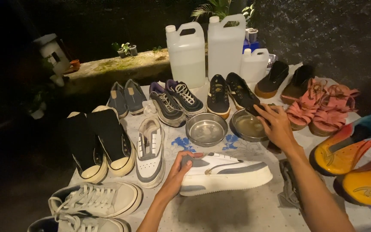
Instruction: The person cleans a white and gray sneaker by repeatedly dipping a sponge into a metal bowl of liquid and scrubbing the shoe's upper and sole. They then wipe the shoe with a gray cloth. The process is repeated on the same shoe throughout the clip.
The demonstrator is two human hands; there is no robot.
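Note:
My left hand [177, 174] grips the heel end of a white and grey sneaker [226, 172] that lies on its side on the patterned tablecloth [237, 210]. My right hand [275, 124] reaches over the right steel bowl [247, 126], which holds cloudy liquid, and holds a dark brush-like object [257, 108] at its rim. A second steel bowl [206, 129] stands to the left of it.
Several pairs of shoes ring the table: black high-tops [99, 144], a white sneaker [150, 150], pink sandals [323, 107], orange shoes [348, 146]. Three white plastic jugs [224, 45] stand at the back. A grey cloth [288, 184] lies by my right forearm.

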